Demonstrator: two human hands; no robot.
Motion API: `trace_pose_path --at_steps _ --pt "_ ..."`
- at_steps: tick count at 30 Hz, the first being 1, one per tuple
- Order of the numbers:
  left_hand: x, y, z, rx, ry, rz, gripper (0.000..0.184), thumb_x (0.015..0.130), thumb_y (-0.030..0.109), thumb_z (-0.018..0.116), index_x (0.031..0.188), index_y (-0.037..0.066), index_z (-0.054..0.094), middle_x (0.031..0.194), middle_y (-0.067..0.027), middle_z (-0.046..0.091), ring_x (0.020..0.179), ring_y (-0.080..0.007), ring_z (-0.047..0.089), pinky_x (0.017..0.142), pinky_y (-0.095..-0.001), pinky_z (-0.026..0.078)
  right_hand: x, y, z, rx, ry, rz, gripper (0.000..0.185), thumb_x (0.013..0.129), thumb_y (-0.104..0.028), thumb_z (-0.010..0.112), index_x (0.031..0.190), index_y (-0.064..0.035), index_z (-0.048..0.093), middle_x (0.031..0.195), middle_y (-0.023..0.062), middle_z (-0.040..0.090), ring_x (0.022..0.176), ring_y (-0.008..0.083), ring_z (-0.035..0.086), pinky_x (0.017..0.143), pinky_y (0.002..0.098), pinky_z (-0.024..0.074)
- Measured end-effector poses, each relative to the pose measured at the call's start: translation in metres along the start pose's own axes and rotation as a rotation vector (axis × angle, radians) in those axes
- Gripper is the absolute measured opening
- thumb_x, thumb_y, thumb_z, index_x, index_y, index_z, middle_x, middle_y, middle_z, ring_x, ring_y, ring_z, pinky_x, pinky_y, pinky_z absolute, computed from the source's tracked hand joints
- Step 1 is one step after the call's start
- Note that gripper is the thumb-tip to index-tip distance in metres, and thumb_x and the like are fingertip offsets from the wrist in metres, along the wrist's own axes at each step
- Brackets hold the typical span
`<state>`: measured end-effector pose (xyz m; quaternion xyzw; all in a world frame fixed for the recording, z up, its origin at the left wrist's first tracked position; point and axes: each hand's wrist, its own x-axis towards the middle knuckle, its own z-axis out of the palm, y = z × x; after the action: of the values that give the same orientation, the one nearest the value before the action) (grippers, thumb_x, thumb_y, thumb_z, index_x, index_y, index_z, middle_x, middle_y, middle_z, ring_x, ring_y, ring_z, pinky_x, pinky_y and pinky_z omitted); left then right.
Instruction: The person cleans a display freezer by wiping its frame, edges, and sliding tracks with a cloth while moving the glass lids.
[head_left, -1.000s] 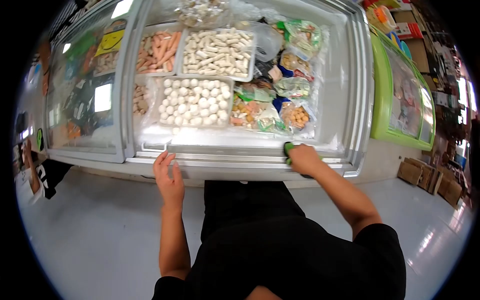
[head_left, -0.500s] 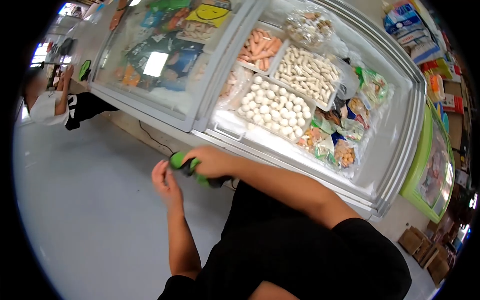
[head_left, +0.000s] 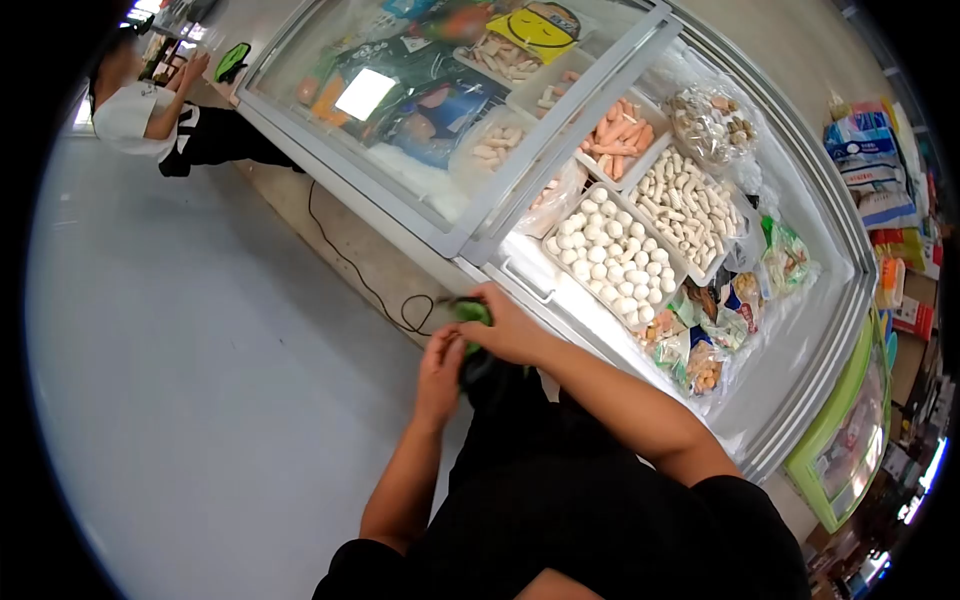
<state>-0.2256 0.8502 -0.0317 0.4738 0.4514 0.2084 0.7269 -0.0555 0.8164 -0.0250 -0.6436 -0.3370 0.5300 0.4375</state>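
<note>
My right hand (head_left: 507,328) is closed around a green-and-black item (head_left: 474,312), low in front of the chest freezer. The item looks like a bunched work glove, but blur and my fingers hide its exact kind. From the left, my left hand (head_left: 438,372) meets it with bent fingers, which pinch its near side. Dark parts of the item hang below both hands, against my black clothing. Just beyond my right hand runs the front edge of the chest freezer (head_left: 540,318).
The freezer's right part is uncovered, with trays of white balls (head_left: 615,258), pale short pieces (head_left: 685,205) and orange sausages (head_left: 618,138). A glass lid (head_left: 420,180) covers its left part. A cable (head_left: 350,262) lies on the floor. Another person (head_left: 140,120) stands far left.
My left hand has come up to the green-and-black item, and its fingers have closed on it. The view has turned, so the freezer appears farther right.
</note>
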Motion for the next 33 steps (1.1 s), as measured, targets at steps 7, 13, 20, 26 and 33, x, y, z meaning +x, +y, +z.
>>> trace_pose_path --at_steps 7,13,20,26,33 --pt "0.001 -0.034 0.069 -0.129 -0.044 -0.155 0.015 0.091 0.003 0.056 0.104 0.005 0.049 0.092 0.0021 0.052 0.079 -0.0045 0.048 0.070 -0.0193 0.041 -0.021 0.020 -0.049 0.033 0.297 0.164 0.029 0.087 -0.016 0.062 0.110 -0.0002 0.057 0.099 0.0111 0.062 0.094 0.0173 0.058 0.083 0.0285 0.0457" --pt "-0.001 -0.010 0.073 -0.193 -0.145 -0.358 0.030 0.091 0.005 0.055 0.119 0.001 0.045 0.107 -0.0048 0.052 0.086 -0.0092 0.055 0.075 -0.0258 0.051 0.026 0.029 -0.064 -0.322 0.013 0.033 0.021 0.087 -0.014 0.059 0.104 -0.0017 0.062 0.098 0.0190 0.064 0.086 0.0294 0.061 0.078 0.0321 0.0481" --pt "-0.001 -0.014 0.041 -0.097 -0.236 -0.316 0.029 0.092 0.007 0.053 0.121 0.004 0.047 0.110 -0.0076 0.054 0.096 -0.0153 0.056 0.082 -0.0298 0.050 0.062 0.035 -0.046 -0.756 0.023 0.021 0.031 0.083 -0.030 0.061 0.092 -0.0005 0.063 0.088 0.0227 0.062 0.086 0.0389 0.062 0.075 0.0463 0.0492" --pt "0.004 -0.018 0.032 -0.075 -0.178 -0.297 0.027 0.090 0.005 0.054 0.116 0.000 0.050 0.106 -0.0077 0.056 0.090 -0.0121 0.055 0.081 -0.0263 0.048 0.069 0.021 -0.040 -0.681 0.141 0.191 0.029 0.079 -0.026 0.066 0.088 0.0012 0.058 0.085 0.0217 0.063 0.084 0.0387 0.061 0.073 0.0453 0.0480" --pt "0.012 -0.016 0.022 -0.089 -0.172 -0.280 0.028 0.088 0.003 0.056 0.116 0.000 0.051 0.105 -0.0068 0.057 0.091 -0.0115 0.054 0.082 -0.0244 0.046 0.063 0.026 -0.032 -0.655 0.202 0.012 0.026 0.077 -0.022 0.065 0.093 -0.0017 0.062 0.091 0.0173 0.062 0.088 0.0353 0.060 0.078 0.0423 0.0482"
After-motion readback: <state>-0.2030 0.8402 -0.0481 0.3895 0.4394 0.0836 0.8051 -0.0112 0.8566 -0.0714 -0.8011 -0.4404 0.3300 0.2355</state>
